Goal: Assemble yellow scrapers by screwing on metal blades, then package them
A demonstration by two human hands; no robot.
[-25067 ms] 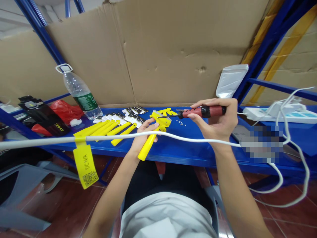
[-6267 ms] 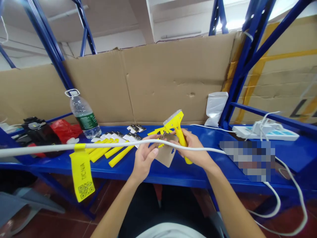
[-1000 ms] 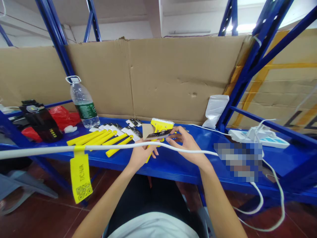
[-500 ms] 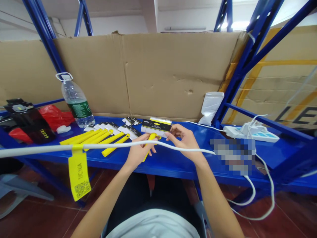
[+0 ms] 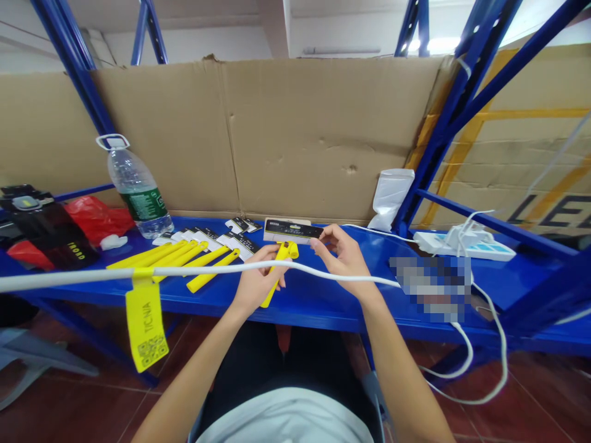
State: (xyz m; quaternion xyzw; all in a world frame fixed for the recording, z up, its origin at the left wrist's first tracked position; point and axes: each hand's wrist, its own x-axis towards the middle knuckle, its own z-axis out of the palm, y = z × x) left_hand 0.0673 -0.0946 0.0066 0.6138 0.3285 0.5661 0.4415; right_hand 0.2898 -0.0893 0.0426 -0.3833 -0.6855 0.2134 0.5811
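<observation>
The left hand (image 5: 255, 280) grips a yellow scraper (image 5: 271, 293) by its handle; the right hand (image 5: 345, 259) pinches a card (image 5: 292, 230) just beyond it. Lining the two up seems underway, calling for steady hold. Other scrapers (image 5: 201, 282) lie leftward on the counter (image 5: 323, 311).

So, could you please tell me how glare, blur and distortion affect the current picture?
Head view: glare blooms at the ceiling light; head view: small print on the held card is too soft to read; head view: blue posts seem splayed outward, probably wide-lens distortion; head view: a pixelated patch hides what lies beneath.
</observation>
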